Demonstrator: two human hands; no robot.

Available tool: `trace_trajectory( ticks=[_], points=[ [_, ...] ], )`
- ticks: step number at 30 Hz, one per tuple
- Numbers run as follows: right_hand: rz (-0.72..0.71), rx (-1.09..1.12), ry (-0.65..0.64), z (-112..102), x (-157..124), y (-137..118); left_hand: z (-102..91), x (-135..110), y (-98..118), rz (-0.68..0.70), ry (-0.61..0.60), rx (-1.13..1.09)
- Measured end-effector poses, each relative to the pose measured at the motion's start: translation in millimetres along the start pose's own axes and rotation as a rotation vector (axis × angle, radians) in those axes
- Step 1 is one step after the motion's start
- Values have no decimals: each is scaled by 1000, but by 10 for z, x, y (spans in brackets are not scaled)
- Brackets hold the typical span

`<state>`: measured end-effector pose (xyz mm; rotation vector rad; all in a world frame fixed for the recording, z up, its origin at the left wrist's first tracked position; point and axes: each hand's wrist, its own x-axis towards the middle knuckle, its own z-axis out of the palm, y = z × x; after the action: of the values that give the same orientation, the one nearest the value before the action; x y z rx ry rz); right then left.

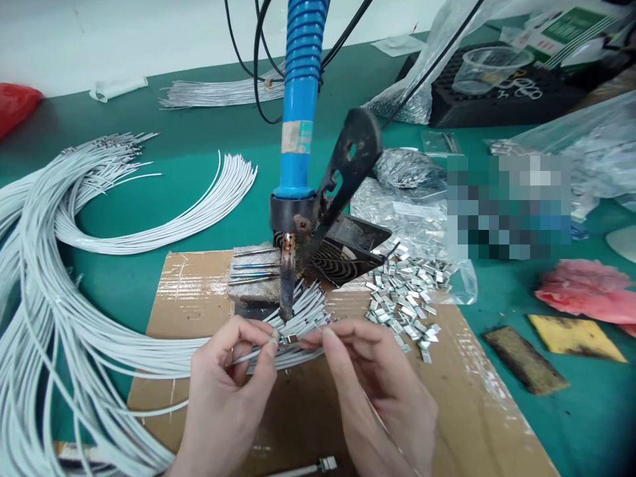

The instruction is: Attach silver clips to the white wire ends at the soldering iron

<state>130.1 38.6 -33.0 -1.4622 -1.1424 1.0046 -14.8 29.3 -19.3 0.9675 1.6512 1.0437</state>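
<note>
My left hand (233,384) is closed in a pinch on a white cable (243,358) near its end. A small metal connector (289,339) shows at that end, between both hands. My right hand (382,384) is closed, thumb against fingers, just right of the connector. A thin solder wire (375,414) runs along its palm; the fingers hide most of it. Directly above the connector, the dark tip of a blue-handled soldering iron (298,159) points down. Behind my hands lie the ends of a white cable bundle (311,308).
Cardboard (193,285) covers the green table (199,179). Loose metal connectors (405,298) lie right of a black fan (348,248). Large white cable bundles (44,265) fill the left. A brown sponge (525,360) and a yellow sponge (576,336) lie right. One finished-looking cable end (328,464) is in front.
</note>
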Motion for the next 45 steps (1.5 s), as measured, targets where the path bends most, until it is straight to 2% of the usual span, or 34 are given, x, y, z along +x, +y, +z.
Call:
trace_trajectory(
  ticks=[3, 5, 7, 14, 23, 34, 36, 40, 42, 44, 45],
  points=[
    [-53, -110, -109, -17, 24, 16, 13, -77, 4, -11, 29, -12],
    [-118, -111, -209, -20, 27, 40, 40, -132, 19, -20, 80, -36],
    [-138, -93, -258, -18, 17, 60, 63, -181, 28, -33, 107, -61],
    [-163, -68, -242, -35, -38, 70, 24, -281, -5, -114, 23, -46],
    [-201, -17, -241, -64, -76, 69, 25, -336, 44, -57, 45, -77],
    [-129, 16, -253, -61, -116, 67, -24, -347, -96, -28, 12, -62],
    [-91, 74, -231, -119, -119, 108, -40, -352, -122, 28, -3, 7],
    [11, 274, -117, -372, -35, 254, -86, -420, -244, 314, -91, 276],
    [78, 345, -97, -529, 45, 333, -126, -482, -363, 381, -152, 349],
    [104, 350, -24, -673, 122, 397, -192, -533, -497, 411, -122, 366],
    [111, 319, 38, -733, 154, 421, -238, -544, -558, 458, -50, 395]
  ],
)
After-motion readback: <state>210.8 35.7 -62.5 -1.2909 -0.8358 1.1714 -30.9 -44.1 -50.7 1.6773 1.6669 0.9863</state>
